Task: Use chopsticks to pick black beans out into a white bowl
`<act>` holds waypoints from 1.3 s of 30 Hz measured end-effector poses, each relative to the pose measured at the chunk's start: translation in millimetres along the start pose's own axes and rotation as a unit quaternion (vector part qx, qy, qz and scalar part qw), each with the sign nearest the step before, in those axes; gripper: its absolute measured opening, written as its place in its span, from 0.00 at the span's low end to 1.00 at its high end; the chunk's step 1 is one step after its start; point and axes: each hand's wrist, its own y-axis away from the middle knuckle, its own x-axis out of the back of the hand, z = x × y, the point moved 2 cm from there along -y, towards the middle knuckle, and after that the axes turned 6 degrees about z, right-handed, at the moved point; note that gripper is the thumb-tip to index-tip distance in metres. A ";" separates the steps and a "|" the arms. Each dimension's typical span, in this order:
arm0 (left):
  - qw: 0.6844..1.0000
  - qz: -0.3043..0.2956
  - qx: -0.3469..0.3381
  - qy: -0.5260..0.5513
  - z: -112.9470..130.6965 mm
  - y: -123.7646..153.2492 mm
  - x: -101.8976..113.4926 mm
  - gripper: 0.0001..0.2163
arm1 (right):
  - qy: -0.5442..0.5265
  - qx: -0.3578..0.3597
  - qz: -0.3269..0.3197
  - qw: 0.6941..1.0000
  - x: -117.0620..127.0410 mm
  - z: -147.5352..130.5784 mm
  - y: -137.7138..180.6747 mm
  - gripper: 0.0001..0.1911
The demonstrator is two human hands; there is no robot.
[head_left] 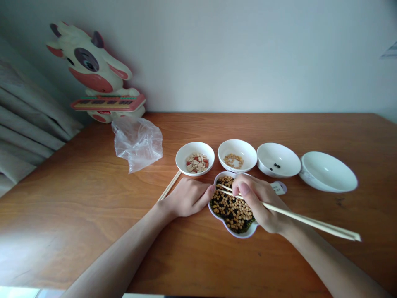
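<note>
A scalloped dish (242, 235) with a pale purple rim stands before me, filled with yellow soybeans (235, 205), black beans and small green beans. My left hand (189, 196) rests on the table at its left side, fingers curled and thumb against the rim, seemingly pinching it; the fingertips are hidden. Over the dish's right part, my right hand (263, 200) grips a pair of chopsticks (305, 218). Their thin tips reach down among the beans at the upper left of the dish, close together. Whether a bean sits between them I cannot tell.
Behind stand white bowls: one with pale and reddish seeds (197, 163), one with soybeans (233, 160), one with a few black beans (277, 166), and an empty bowl (328, 170). Other chopsticks (170, 186), a plastic bag (139, 142) and a cow toy (96, 78) are left.
</note>
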 end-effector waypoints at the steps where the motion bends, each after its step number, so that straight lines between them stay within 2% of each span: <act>1: 1.000 0.001 0.000 -0.001 0.0 0.0 0.2 0.24 | 0.005 0.001 -0.003 1.000 -1.1 0.0 -1.1 0.21; 10: 1.000 0.005 -0.007 0.003 -0.4 -0.5 0.3 0.24 | 0.003 0.028 0.011 1.000 -6.1 1.0 -7.5 0.21; 15: 1.000 0.011 -0.012 -0.007 -0.9 -0.2 -0.8 0.24 | 0.009 0.044 0.041 0.998 -6.6 4.3 -7.5 0.21; 19: 1.000 0.007 -0.010 -0.014 -1.2 -0.2 -1.2 0.24 | -0.028 0.070 0.078 0.994 -2.4 6.9 -2.7 0.24; 21: 1.000 0.002 -0.008 -0.012 -0.9 -0.2 -0.8 0.24 | -0.068 0.094 0.129 0.985 5.1 7.8 0.0 0.27; 25: 1.000 -0.004 0.000 -0.011 -1.2 0.6 -1.0 0.24 | -0.134 0.131 0.315 0.931 30.3 13.6 1.3 0.33; 27: 1.000 -0.004 0.001 -0.010 -1.9 1.3 -1.8 0.24 | -0.112 0.115 0.384 0.909 41.1 20.1 -1.1 0.33; 28: 1.000 -0.003 0.001 -0.008 -2.3 1.6 -2.3 0.24 | -0.091 0.091 0.399 0.908 44.8 24.1 -2.9 0.33; 30: 1.000 -0.002 -0.002 -0.003 -2.6 1.8 -2.9 0.24 | -0.062 0.023 0.379 0.923 48.4 32.3 -6.7 0.33; 32: 1.000 0.002 -0.003 -0.002 -2.4 1.5 -2.5 0.24 | -0.064 -0.017 0.335 0.940 48.4 37.1 -7.8 0.34; 36: 1.000 0.006 -0.011 -0.009 -0.4 0.5 -0.3 0.25 | -0.102 -0.012 0.274 0.956 42.8 32.7 -1.5 0.34; 39: 1.000 0.007 -0.016 -0.011 0.4 0.5 0.5 0.25 | -0.090 -0.017 0.156 0.984 31.6 23.8 3.8 0.33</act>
